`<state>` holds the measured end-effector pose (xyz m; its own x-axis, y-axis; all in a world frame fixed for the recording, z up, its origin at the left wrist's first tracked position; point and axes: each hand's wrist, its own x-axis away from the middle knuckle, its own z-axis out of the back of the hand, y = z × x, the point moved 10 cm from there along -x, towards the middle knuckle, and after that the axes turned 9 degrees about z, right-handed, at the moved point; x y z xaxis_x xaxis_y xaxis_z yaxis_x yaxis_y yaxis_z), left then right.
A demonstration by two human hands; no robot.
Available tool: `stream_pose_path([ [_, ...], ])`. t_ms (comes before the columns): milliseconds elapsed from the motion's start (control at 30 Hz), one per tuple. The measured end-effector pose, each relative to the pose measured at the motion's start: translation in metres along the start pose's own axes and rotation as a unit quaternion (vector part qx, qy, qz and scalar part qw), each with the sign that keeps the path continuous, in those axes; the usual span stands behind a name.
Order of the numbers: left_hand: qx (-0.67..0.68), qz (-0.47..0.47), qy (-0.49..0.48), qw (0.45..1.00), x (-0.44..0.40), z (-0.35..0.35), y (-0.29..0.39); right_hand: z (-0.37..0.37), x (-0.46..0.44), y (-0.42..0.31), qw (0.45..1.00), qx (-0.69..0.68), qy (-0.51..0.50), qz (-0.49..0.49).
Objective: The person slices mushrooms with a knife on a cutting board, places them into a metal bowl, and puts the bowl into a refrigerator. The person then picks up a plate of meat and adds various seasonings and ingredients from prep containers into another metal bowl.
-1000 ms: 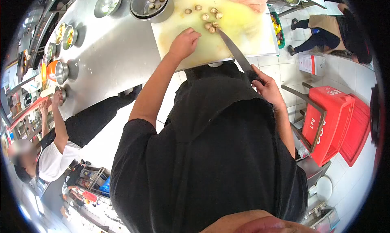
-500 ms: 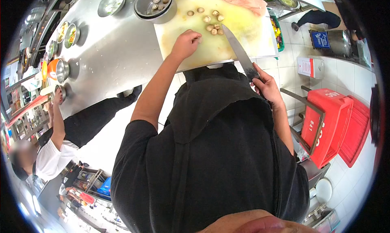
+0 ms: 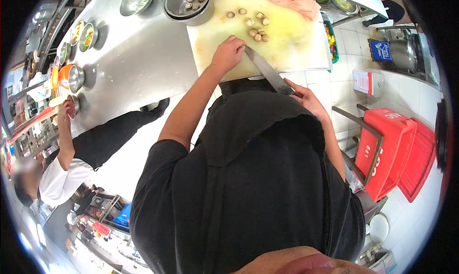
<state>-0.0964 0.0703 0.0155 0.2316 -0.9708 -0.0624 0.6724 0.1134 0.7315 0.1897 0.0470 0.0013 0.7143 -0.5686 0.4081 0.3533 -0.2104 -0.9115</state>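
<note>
Fingers of the right hand (image 3: 308,101) are wrapped round the handle of a long grey steel knife (image 3: 265,69), its blade slanting over the near edge of a yellowed white cutting board (image 3: 296,44) at the right end of the steel worktop (image 3: 143,59). Those of the left hand (image 3: 228,53) are curled together by the blade's tip; whether they pinch anything small cannot be told.

About nine small, round, brown-and-cream mushrooms (image 3: 249,21) lie loose on the board, none visibly sliced, and several similar pieces sit in nested round grey metal pots (image 3: 198,20) beside its far left corner. Which group has been worked on is unclear. The closest mushrooms lie just beyond and right of the left fingertips, apart from them, toward the board's far edge.
</note>
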Motion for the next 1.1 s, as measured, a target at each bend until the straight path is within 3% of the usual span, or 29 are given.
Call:
stream_pose_path([
  [100,0.036,0.007,0.040,0.999,-0.001,0.015,-0.002,-0.003,-0.014,-0.012,0.999,0.024,-0.012,0.020],
  [267,0.080,0.000,0.161,0.984,-0.018,0.092,0.008,-0.017,-0.026,-0.098,1.000,-0.016,-0.022,-0.004],
  [333,0.009,-0.021,0.234,0.972,-0.031,0.137,0.013,-0.018,-0.038,-0.120,0.999,-0.002,-0.026,0.030],
  [433,0.055,-0.007,0.251,0.966,-0.053,0.186,0.015,-0.016,-0.048,-0.154,0.997,0.034,-0.010,0.072],
  [533,-0.064,-0.078,0.267,0.958,-0.067,0.198,0.017,0.001,-0.047,-0.158,0.995,0.030,0.032,0.084],
  [633,-0.010,-0.070,0.261,0.963,-0.063,0.192,0.020,0.033,-0.038,-0.141,0.991,0.047,0.096,0.081],
  [733,-0.072,-0.128,0.235,0.961,-0.056,0.147,0.030,0.057,-0.020,-0.118,0.986,0.037,0.153,0.052],
  [833,-0.043,-0.089,0.105,0.990,-0.060,0.078,0.028,0.067,-0.010,-0.095,0.982,0.045,0.178,0.029],
  [933,-0.054,-0.114,0.093,0.988,-0.069,0.032,0.028,0.059,-0.003,-0.088,0.983,0.041,0.176,0.021],
  [1100,-0.060,-0.023,0.008,0.998,-0.098,-0.009,0.005,0.042,-0.002,-0.088,0.983,0.049,0.172,0.025],
])
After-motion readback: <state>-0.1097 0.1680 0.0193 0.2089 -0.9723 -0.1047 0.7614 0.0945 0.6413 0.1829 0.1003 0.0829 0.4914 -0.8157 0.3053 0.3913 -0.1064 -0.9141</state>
